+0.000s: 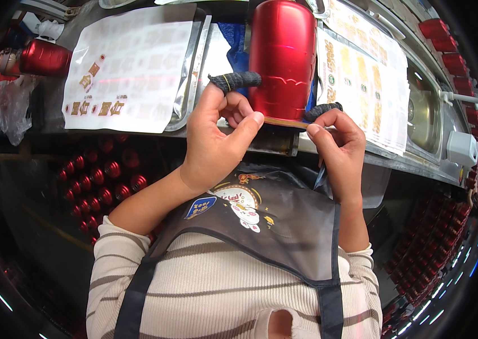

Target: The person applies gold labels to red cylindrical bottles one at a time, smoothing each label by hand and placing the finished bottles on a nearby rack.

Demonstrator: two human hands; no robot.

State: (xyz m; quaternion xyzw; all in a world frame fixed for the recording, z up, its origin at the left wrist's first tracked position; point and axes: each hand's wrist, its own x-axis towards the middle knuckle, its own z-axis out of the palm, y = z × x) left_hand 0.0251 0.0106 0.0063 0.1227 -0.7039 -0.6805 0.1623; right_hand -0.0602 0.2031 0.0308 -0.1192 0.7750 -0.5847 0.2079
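Observation:
A shiny red metallic bottle (283,56) lies on the bench, its near end toward me. Along that end runs a thin gold-brown strip (285,122). My left hand (219,127) is closed, pinching the strip's left end between thumb and fingers, with its index finger stretched onto the bottle's side. My right hand (340,147) is also closed, pinching the right end, its index finger near the bottle. Dark fabric finger covers (233,82) wrap both index fingers. Whether the strip sticks to the bottle or only touches it, I cannot tell.
On the left, a translucent sheet with gold and red decals (131,68) rests on a metal tray. More decal sheets (363,85) lie right of the bottle, beside a metal basin (425,113). Another red bottle (44,57) lies far left. Several red bottles (100,181) stand below the bench.

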